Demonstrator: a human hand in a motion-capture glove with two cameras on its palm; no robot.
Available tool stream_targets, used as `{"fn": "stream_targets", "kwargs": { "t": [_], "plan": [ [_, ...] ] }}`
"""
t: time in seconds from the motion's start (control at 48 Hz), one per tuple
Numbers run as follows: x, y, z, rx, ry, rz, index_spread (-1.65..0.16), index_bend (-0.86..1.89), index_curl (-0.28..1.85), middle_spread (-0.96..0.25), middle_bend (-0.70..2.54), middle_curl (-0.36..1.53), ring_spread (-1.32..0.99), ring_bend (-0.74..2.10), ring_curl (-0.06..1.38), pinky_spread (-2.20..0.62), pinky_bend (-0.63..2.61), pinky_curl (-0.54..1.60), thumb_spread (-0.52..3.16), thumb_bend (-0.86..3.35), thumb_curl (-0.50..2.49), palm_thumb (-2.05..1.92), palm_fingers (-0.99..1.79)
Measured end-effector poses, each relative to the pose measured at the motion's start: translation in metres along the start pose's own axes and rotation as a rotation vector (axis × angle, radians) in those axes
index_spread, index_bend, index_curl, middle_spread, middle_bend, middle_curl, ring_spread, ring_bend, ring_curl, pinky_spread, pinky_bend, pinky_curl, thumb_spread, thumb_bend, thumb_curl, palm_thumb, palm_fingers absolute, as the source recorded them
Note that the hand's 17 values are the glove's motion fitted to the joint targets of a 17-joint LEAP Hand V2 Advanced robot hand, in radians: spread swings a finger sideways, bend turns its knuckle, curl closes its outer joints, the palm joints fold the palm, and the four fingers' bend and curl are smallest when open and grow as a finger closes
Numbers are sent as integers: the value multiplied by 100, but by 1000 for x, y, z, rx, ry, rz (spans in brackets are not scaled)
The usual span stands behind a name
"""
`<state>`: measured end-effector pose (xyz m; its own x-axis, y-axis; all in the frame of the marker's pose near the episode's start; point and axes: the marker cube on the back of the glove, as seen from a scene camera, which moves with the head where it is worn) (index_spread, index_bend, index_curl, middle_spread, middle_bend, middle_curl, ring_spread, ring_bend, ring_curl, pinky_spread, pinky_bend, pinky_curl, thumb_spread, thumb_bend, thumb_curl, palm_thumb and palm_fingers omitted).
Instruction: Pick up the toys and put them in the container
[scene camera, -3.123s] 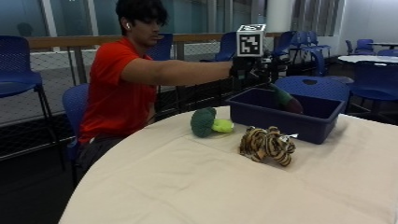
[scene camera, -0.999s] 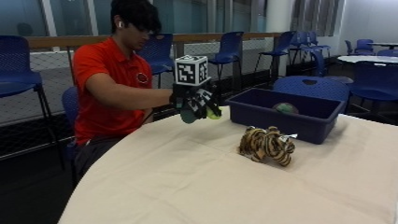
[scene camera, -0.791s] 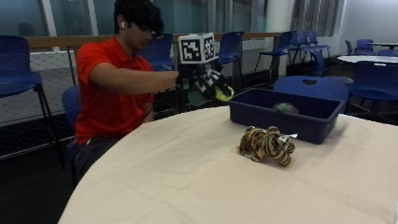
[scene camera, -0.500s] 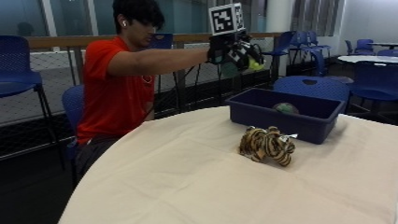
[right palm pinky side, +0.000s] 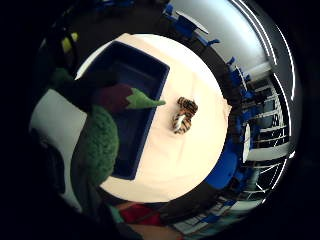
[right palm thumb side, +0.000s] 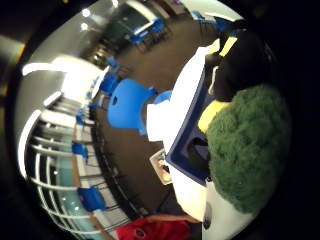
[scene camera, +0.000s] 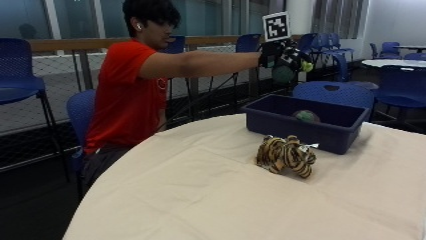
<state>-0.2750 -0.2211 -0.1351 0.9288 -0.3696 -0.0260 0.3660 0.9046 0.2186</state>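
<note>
Since half a second earlier, the right hand had travelled further out and lower, and hung above the bin with the arm stretched across the desk. Its grip was closed round a green plush toy, held in the air over the bin's open top. Another toy lay inside the bin. A striped tiger lay on the desk just beside the bin's near wall.
</note>
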Motion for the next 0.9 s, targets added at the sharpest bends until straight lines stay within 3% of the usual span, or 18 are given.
{"fn": "stream_targets", "kwargs": {
  "t": [0.146,0.25,0.375,0.52,0.625,0.895],
  "plan": [
    [-3,1,17,-26,-27,-21,-53,31,80,-28,14,25,-53,92,52,-43,96,40,74,8,96,63,75],
    [2,6,23,-52,8,-30,-53,21,79,-22,10,22,-48,89,53,-33,100,43,92,3,91,53,32],
    [14,14,22,-51,21,-43,-54,19,73,-17,18,24,-26,46,42,-14,110,44,108,-7,77,30,-9],
    [52,23,15,-18,78,-44,-53,20,68,-13,17,24,-11,25,31,-1,106,39,116,-6,65,14,-11],
    [86,26,11,-18,44,120,-53,22,66,-12,15,24,-6,19,29,4,102,37,119,-5,58,5,-8],
    [193,41,33,-72,118,287,-51,24,62,-12,16,25,0,18,28,9,95,34,123,-3,47,-1,-5]
  ]
}}
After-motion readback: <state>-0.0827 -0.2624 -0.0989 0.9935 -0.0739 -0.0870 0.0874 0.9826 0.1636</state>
